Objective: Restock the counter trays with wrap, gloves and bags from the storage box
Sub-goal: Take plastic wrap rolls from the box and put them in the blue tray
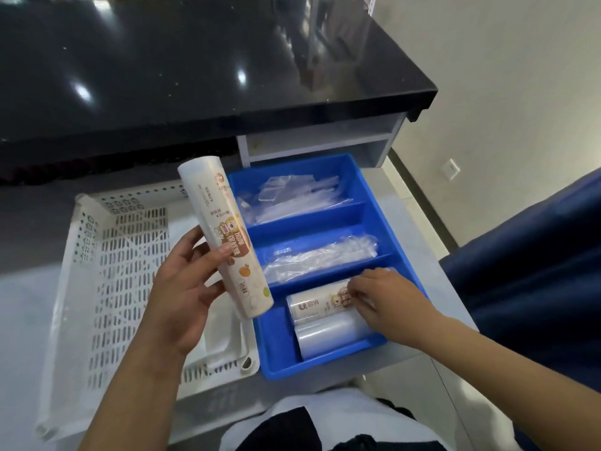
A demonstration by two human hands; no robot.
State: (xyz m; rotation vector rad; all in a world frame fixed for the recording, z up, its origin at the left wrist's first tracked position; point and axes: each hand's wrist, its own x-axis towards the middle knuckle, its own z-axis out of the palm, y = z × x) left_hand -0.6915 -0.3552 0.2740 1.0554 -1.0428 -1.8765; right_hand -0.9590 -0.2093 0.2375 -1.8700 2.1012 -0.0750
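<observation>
My left hand [182,288] grips a long printed roll of wrap [224,236], held upright and tilted over the gap between the white perforated storage box [107,275] and the blue tray [328,229]. My right hand [383,297] rests in the tray's nearest compartment, fingers curled on a printed wrap roll [320,302] lying there. A plain clear roll [331,333] lies beside it, nearer to me. The middle compartment holds clear plastic bags or gloves [318,258]. More clear plastic [292,196] fills the far compartment.
A black glossy counter [195,70] overhangs behind the tray and box. Both stand on a pale grey lower surface [419,255]. A white flat bag [224,336] lies in the storage box's near corner. Dark blue fabric [536,271] is at the right.
</observation>
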